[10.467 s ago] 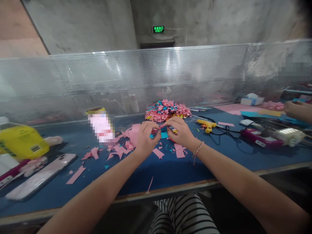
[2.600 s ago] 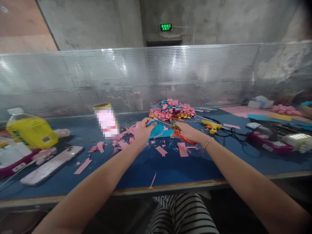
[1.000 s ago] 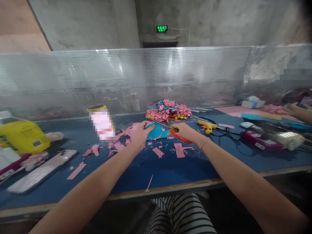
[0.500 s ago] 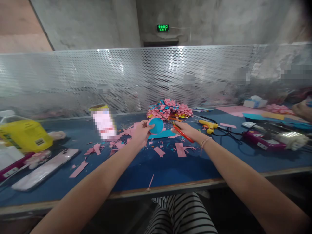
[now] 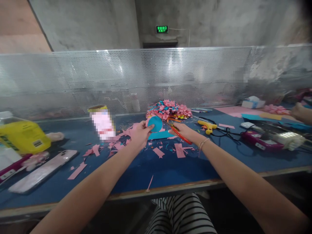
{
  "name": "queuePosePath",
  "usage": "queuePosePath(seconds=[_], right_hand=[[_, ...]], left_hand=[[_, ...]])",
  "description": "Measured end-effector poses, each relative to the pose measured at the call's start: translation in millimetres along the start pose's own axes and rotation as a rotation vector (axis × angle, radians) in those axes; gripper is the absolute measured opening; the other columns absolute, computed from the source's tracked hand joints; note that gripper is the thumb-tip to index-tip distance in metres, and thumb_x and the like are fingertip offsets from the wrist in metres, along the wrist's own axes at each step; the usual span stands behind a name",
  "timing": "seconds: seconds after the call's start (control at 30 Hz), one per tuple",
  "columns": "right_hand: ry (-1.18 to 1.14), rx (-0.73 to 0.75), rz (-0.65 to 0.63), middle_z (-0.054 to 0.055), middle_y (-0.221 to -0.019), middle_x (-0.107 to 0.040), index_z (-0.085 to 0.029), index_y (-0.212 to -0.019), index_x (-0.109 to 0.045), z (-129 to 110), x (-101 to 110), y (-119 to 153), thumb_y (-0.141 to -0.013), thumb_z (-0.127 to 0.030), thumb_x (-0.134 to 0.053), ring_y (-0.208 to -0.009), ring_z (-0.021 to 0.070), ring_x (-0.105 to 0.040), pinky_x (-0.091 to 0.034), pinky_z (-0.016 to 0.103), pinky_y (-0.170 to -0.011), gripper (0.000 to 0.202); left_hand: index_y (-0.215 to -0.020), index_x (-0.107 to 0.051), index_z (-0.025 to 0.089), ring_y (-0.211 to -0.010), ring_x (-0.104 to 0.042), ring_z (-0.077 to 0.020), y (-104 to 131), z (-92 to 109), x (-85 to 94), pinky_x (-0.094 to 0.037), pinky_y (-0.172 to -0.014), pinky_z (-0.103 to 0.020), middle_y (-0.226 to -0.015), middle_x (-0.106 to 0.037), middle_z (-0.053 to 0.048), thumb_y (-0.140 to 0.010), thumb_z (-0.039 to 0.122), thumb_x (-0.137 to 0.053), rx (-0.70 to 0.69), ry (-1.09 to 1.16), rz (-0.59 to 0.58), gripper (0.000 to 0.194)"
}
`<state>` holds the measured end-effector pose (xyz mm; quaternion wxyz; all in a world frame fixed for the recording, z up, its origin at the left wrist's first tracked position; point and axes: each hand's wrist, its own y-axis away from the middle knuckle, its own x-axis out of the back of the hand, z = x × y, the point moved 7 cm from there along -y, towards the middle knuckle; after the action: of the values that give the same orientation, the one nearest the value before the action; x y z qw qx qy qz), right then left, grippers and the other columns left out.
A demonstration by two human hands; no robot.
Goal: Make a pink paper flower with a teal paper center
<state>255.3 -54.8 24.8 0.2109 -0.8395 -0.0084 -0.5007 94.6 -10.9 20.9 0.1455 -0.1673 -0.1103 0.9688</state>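
My left hand (image 5: 142, 132) is closed, pinching a round blue paper disc (image 5: 155, 123) by its left edge; a bit of pink shows behind it. Red-handled scissors (image 5: 179, 133) are in my right hand (image 5: 184, 130), its fingers wrapped at the handles. Their blades point up and left, close to the disc's right edge; whether they touch it I cannot tell. Under the hands lies a blue paper strip (image 5: 159, 135). Just beyond is a heap of pink and blue folded paper pieces (image 5: 168, 109). Pink paper scraps (image 5: 179, 150) are scattered around both hands.
A yellow glue gun (image 5: 207, 126) with a black cord lies to the right, near a purple power strip (image 5: 258, 139). At left are a phone (image 5: 44, 170) and a yellow-labelled bottle (image 5: 24, 135). A perforated metal screen (image 5: 122, 81) stands behind. Another person's hand (image 5: 301, 112) is at far right.
The whole view has shifted slightly. My hands keep nearly the same pose, with disc and scissors still held. The other person's hand at far right has moved a little.
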Motion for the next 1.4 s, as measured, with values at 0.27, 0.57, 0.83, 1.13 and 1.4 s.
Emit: queuePosePath(seconds=[0.27,0.57,0.83,1.13,1.4], right_hand=[[0.097,0.012,0.071,0.01,-0.089,-0.058,-0.015,-0.087,-0.047,-5.2,2.5,1.5,-0.079,-0.052,-0.041,-0.078,0.0198,-0.053,-0.038,0.029,-0.065,0.039],[0.169,-0.009,0.118,0.013,-0.092,-0.056,-0.015,-0.093,-0.045,-6.5,4.5,2.6,-0.077,-0.055,-0.041,-0.085,0.0229,-0.053,-0.038,0.03,-0.068,0.043],[0.159,0.002,0.109,0.012,-0.09,-0.057,-0.015,-0.092,-0.047,-5.4,2.7,1.5,-0.076,-0.056,-0.042,-0.083,0.0222,-0.053,-0.038,0.03,-0.067,0.045],[0.115,0.011,0.092,0.008,-0.08,-0.057,-0.016,-0.083,-0.047,-6.4,3.0,0.2,-0.078,-0.053,-0.042,-0.07,0.0176,-0.052,-0.034,0.026,-0.058,0.038],[0.214,-0.041,0.119,0.009,-0.08,-0.058,-0.017,-0.083,-0.049,-4.3,5.3,0.6,-0.076,-0.057,-0.043,-0.074,0.0202,-0.054,-0.035,0.027,-0.06,0.041]], left_hand=[[-0.064,-0.041,0.019,-0.052,-0.051,-0.0089,0.3,0.2,0.8,-0.042,-0.051,-0.023,-0.056,-0.05,0.005,-0.053,0.019,-0.069,-0.006,0.009,0.006,0.03],[-0.065,-0.041,0.019,-0.054,-0.053,-0.01,1.2,0.7,-1.5,-0.042,-0.052,-0.024,-0.057,-0.051,0.005,-0.053,0.019,-0.069,0.004,0.056,-0.021,0.031],[-0.067,-0.041,0.018,-0.055,-0.052,-0.009,-0.2,-0.6,-0.4,-0.044,-0.054,-0.025,-0.059,-0.051,0.005,-0.056,0.019,-0.069,-0.008,0.049,-0.033,0.03],[-0.068,-0.043,0.018,-0.053,-0.052,-0.0087,0.1,-0.2,-0.1,-0.045,-0.053,-0.025,-0.059,-0.052,0.005,-0.057,0.017,-0.067,-0.008,0.065,-0.018,0.027],[-0.066,-0.042,0.018,-0.055,-0.055,-0.0101,-0.8,-1.5,1.7,-0.047,-0.055,-0.026,-0.06,-0.055,0.004,-0.055,0.019,-0.069,-0.01,0.06,-0.003,0.029]])
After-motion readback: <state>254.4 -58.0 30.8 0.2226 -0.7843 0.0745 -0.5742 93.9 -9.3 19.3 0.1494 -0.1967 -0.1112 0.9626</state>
